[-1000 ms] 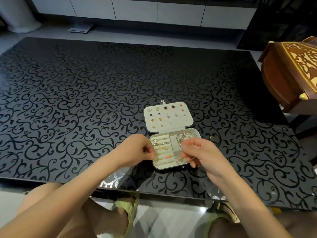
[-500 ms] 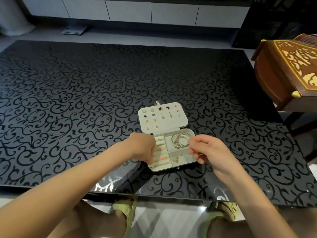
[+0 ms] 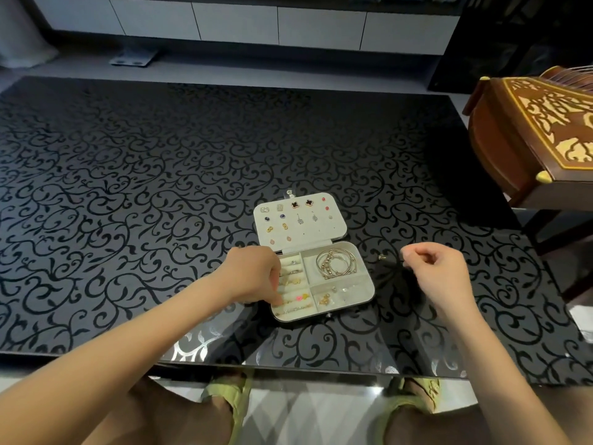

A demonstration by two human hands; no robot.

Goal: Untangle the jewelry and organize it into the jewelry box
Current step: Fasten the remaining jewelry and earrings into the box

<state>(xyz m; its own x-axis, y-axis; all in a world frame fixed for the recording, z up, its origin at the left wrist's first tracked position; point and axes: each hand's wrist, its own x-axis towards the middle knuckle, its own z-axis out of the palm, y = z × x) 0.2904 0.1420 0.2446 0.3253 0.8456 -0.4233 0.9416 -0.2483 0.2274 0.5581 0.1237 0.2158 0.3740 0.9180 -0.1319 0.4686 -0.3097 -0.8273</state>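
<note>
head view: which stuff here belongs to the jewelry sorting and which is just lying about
Job: jewelry box, bangles, ear studs on its lid, small gold piece beside the box.
Lying about: inlaid wooden furniture, floor scale.

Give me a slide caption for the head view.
Left hand reaches into the open jewelry box; right hand hovers curled beside it.

Black scroll-patterned glass table (image 3: 128,187), inlaid wooden furniture (image 3: 513,149) at right, white cabinets (image 3: 237,27) behind, scale (image 3: 134,57) on floor

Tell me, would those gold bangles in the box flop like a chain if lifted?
Probably not: the bangles hold round hoop shapes, so likely stiff. Several overlap, so they may lift together. Thin wire suggests light weight.
</note>
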